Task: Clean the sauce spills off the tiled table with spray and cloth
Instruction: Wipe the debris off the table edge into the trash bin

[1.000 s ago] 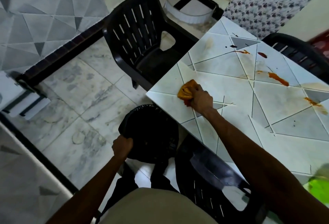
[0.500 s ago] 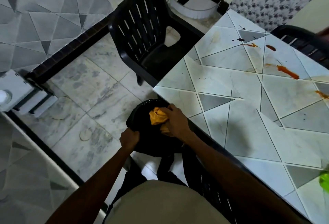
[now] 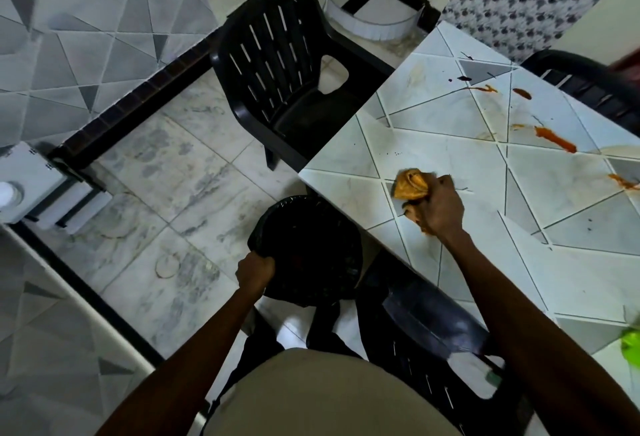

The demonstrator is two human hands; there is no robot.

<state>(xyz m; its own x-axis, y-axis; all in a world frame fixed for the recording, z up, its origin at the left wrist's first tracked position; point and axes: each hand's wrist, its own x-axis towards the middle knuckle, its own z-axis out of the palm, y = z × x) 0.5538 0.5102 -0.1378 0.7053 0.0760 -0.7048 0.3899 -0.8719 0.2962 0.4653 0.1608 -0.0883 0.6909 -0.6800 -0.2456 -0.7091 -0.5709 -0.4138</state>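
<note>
My right hand (image 3: 438,207) is shut on a crumpled orange cloth (image 3: 410,184) and presses it on the tiled table (image 3: 450,273) near its left corner. Orange-red sauce streaks (image 3: 556,139) and darker drops (image 3: 464,78) lie on the far tiles, apart from the cloth. My left hand (image 3: 254,269) grips the rim of a black bin (image 3: 308,248) lined with a black bag, held just below the table's edge. A bright green object (image 3: 631,349), perhaps the spray bottle, shows at the right edge, mostly cut off.
A black plastic chair (image 3: 280,68) stands at the table's far left side. Another black chair (image 3: 433,335) is tucked under the near edge in front of me, and a third (image 3: 588,86) sits at the far right. The marble floor (image 3: 166,186) lies to the left.
My right hand carried the cloth from the table down over the bin, then back up onto the table near the corner. My left hand stayed on the bin's rim.
</note>
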